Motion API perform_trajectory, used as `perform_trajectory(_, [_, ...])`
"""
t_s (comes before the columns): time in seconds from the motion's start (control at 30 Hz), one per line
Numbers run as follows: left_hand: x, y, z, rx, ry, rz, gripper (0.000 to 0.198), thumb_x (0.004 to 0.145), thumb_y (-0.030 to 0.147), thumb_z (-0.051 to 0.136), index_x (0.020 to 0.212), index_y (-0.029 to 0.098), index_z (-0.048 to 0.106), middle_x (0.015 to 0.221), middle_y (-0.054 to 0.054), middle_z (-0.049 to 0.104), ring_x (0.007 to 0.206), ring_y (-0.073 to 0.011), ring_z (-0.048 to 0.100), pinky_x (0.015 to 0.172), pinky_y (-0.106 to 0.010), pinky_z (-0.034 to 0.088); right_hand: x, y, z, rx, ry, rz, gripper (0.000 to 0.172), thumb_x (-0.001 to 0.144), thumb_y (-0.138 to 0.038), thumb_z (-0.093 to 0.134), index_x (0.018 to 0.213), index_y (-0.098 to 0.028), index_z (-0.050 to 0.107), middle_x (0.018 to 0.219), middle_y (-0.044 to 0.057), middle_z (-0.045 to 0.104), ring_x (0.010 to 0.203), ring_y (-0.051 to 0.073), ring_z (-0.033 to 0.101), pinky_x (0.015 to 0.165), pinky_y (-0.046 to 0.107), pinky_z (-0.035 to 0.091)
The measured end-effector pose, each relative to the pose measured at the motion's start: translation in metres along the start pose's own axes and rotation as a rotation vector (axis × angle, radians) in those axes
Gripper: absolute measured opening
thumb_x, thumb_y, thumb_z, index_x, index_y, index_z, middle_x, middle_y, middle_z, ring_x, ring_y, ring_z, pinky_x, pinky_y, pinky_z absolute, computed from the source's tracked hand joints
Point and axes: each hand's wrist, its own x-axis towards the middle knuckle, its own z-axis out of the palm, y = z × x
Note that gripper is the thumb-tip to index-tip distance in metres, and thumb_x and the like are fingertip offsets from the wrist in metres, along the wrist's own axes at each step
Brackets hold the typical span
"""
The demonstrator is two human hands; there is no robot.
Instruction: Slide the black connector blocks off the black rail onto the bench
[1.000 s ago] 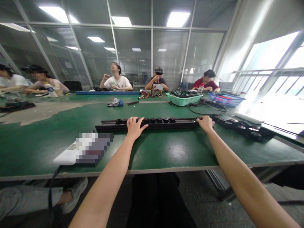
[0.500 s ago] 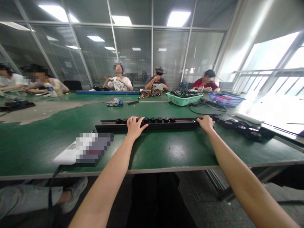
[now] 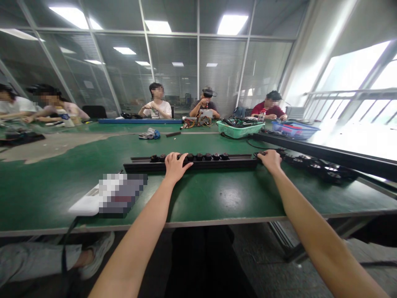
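Note:
A long black rail point(image 3: 214, 165) lies crosswise on the green table, with a row of small black round parts point(image 3: 207, 157) set along its channel. My left hand point(image 3: 176, 166) grips the rail left of its middle, thumb along the near side and fingers over the top. At the right end, my right hand point(image 3: 271, 160) is closed in a pinch just beyond the rail's tip. A small dark piece shows at its fingertips, too hidden to name.
A long black bar point(image 3: 325, 151) slants across the right side, over dark round lamp-like parts point(image 3: 333, 171). Farther back stand a green basket point(image 3: 238, 131) and a blue basket point(image 3: 296, 131). A white device point(image 3: 87, 203) lies left. Several people sit around the table.
The long black bar has come into view at the right. My right hand has shifted very slightly right, while my left stays in place. A person opposite has changed head position.

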Motion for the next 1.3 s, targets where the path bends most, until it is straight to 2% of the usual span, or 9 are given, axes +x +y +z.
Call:
perform_trajectory(0.1, [0.000, 0.000, -0.001, -0.002, -0.001, -0.001, 0.059, 0.102, 0.060, 0.063, 0.152, 0.029, 0.067, 0.147, -0.017, 0.059, 0.145, -0.0371, 0.043, 0.128, -0.054, 0.030, -0.006, -0.007, -0.006, -0.097, 0.074, -0.036, 0.041, 0.093, -0.043, 0.063, 0.113, -0.012, 0.080, 0.110, 0.022, 0.078, 0.111, 0.037, 0.070, 0.098, 0.046, 0.047])
perform_trajectory(0.23, [0.000, -0.001, 0.001, -0.005, 0.007, 0.006, 0.059, 0.103, 0.061, 0.062, 0.152, 0.030, 0.067, 0.146, -0.017, 0.059, 0.144, -0.0372, 0.044, 0.127, -0.054, 0.031, -0.011, -0.010, -0.015, -0.204, 0.070, -0.021, 0.041, 0.091, -0.046, 0.067, 0.106, -0.010, 0.081, 0.105, 0.025, 0.078, 0.107, 0.038, 0.072, 0.097, 0.050, 0.047])
perform_trajectory(0.43, [0.001, -0.002, 0.002, -0.004, 0.014, 0.008, 0.058, 0.103, 0.061, 0.061, 0.152, 0.031, 0.068, 0.145, -0.016, 0.059, 0.143, -0.0374, 0.044, 0.126, -0.055, 0.032, -0.006, -0.001, -0.021, -0.304, -0.064, 0.046, 0.041, 0.084, -0.051, 0.078, 0.101, -0.014, 0.081, 0.099, 0.023, 0.077, 0.102, 0.038, 0.074, 0.091, 0.052, 0.051])
perform_trajectory(0.63, [0.000, 0.000, 0.001, 0.004, 0.007, 0.006, 0.060, 0.103, 0.060, 0.063, 0.153, 0.029, 0.067, 0.146, -0.017, 0.059, 0.145, -0.0379, 0.043, 0.127, -0.055, 0.032, -0.009, 0.001, -0.023, -0.349, -0.258, 0.025, 0.028, 0.075, -0.040, 0.089, 0.091, -0.020, 0.078, 0.092, 0.015, 0.077, 0.097, 0.034, 0.074, 0.090, 0.049, 0.051])
perform_trajectory(0.77, [0.001, -0.002, 0.002, 0.003, 0.013, 0.008, 0.059, 0.103, 0.061, 0.062, 0.152, 0.030, 0.067, 0.146, -0.017, 0.059, 0.145, -0.0373, 0.044, 0.127, -0.055, 0.032, -0.011, -0.004, -0.027, -0.376, -0.254, 0.021, 0.028, 0.074, -0.037, 0.092, 0.091, -0.021, 0.078, 0.095, 0.015, 0.078, 0.100, 0.035, 0.073, 0.090, 0.048, 0.049])
perform_trajectory(0.87, [0.001, -0.003, 0.003, -0.001, 0.012, 0.006, 0.058, 0.103, 0.061, 0.062, 0.152, 0.031, 0.068, 0.145, -0.016, 0.060, 0.144, -0.0369, 0.044, 0.126, -0.055, 0.032, -0.015, -0.015, -0.025, -0.375, -0.121, -0.071, 0.025, 0.086, -0.039, 0.080, 0.097, -0.017, 0.080, 0.103, 0.021, 0.078, 0.105, 0.037, 0.071, 0.091, 0.048, 0.047])
perform_trajectory(0.97, [0.001, -0.003, 0.003, 0.001, 0.011, 0.005, 0.058, 0.103, 0.062, 0.061, 0.152, 0.031, 0.067, 0.145, -0.016, 0.060, 0.144, -0.0368, 0.044, 0.126, -0.054, 0.032, -0.026, -0.035, -0.014, -0.268, 0.043, -0.284, 0.035, 0.101, -0.039, 0.059, 0.114, -0.012, 0.077, 0.122, 0.026, 0.075, 0.117, 0.038, 0.065, 0.098, 0.048, 0.044])
perform_trajectory(1.13, [0.000, -0.002, 0.002, -0.004, 0.014, 0.007, 0.060, 0.103, 0.062, 0.060, 0.153, 0.029, 0.067, 0.146, -0.017, 0.059, 0.144, -0.0373, 0.043, 0.126, -0.054, 0.032, -0.059, -0.073, 0.020, -0.024, 0.055, -0.613, 0.041, 0.109, -0.041, 0.046, 0.129, -0.016, 0.071, 0.125, 0.021, 0.074, 0.120, 0.036, 0.059, 0.104, 0.046, 0.038])
perform_trajectory(1.3, [-0.001, -0.001, 0.000, -0.021, 0.008, 0.003, 0.059, 0.103, 0.061, 0.060, 0.152, 0.030, 0.068, 0.146, -0.017, 0.059, 0.143, -0.0370, 0.043, 0.126, -0.055, 0.031, -0.079, -0.094, 0.041, -0.053, 0.053, -0.659, 0.041, 0.111, -0.044, 0.045, 0.117, -0.015, 0.074, 0.118, 0.021, 0.073, 0.117, 0.036, 0.058, 0.103, 0.046, 0.038])
